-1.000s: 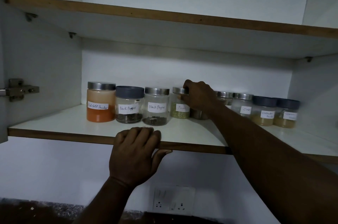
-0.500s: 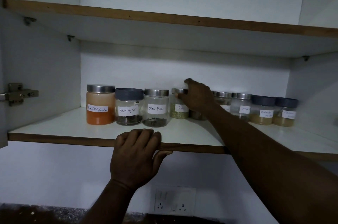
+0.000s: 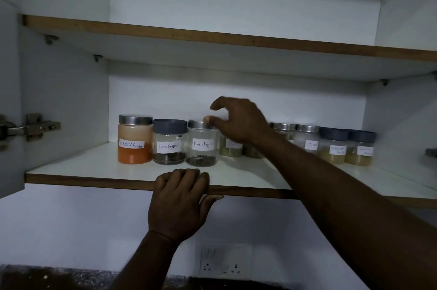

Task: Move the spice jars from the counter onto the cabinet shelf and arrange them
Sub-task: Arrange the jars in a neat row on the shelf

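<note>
Starting far left of the reaching right hand (image 3: 238,121): chilli jar (image 3: 134,140), then grey-lidded pepper jar (image 3: 169,142), both upright at the back of the shelf (image 3: 94,171), untouched. Below and in front of those, left hand (image 3: 177,202) clamped on the shelf's front edge, fingers curled over the top, thumb underneath. Next, steel-lidded pepper jar (image 3: 202,145), directly under the right thumb tip; touching or merely close, cannot tell through the blur. Right hand itself loosened, fingers arched, grasping nothing. Just lifted off the green-spice jar (image 3: 230,149), covered by that palm half a second ago, and shifted one jar leftward and a little higher. Probably finished with that jar, then, and on to nudging the pepper jar into line. Behind the wrist and on to its right, further jars (image 3: 333,145) in a row, labels forward. Otherwise as before: left hand unmoved, row unchanged. Every jar in view already on the shelf; seemingly only straightening left.
</note>
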Available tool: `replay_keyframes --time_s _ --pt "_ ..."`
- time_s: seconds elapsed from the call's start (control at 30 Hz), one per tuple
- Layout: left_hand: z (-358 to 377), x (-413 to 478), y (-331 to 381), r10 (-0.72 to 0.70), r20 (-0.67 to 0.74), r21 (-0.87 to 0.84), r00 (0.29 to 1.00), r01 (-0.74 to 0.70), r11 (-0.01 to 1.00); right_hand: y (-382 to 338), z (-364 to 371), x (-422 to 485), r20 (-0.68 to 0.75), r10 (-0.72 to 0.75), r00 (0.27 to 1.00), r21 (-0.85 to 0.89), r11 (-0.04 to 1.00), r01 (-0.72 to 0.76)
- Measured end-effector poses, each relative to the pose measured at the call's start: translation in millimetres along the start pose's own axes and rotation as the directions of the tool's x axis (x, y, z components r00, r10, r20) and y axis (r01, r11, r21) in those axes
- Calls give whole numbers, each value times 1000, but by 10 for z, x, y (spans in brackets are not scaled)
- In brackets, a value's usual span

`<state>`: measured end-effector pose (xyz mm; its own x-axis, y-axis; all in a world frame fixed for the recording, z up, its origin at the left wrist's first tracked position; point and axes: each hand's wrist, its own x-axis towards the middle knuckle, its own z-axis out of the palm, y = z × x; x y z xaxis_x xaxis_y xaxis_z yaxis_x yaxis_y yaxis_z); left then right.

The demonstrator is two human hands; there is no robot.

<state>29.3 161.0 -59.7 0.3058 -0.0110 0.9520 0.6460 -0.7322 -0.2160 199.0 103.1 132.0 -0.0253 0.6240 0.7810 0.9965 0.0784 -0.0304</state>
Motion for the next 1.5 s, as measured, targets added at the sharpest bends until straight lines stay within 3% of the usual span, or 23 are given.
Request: replay_keyframes --time_s 0.1,0.33,0.83,1.4,1.5 --pt "-43 29 16 -4 8 1 1000 4 1000 -124 163 -42 114 -15 993 -94 995 26" --pt "-76 21 18 -19 30 -5 999 19 1000 -120 372 -51 68 2 998 -119 993 6" --pt "7 14 12 3 -49 4 999 -3 1000 96 706 336 192 195 962 -168 972 -164" --pt "56 -18 3 -8 -47 -15 999 8 1000 155 845 359 161 217 963 -254 952 -172" --pt "51 -12 14 -10 -38 -19 999 9 1000 155 785 327 85 183 979 -210 964 -162"
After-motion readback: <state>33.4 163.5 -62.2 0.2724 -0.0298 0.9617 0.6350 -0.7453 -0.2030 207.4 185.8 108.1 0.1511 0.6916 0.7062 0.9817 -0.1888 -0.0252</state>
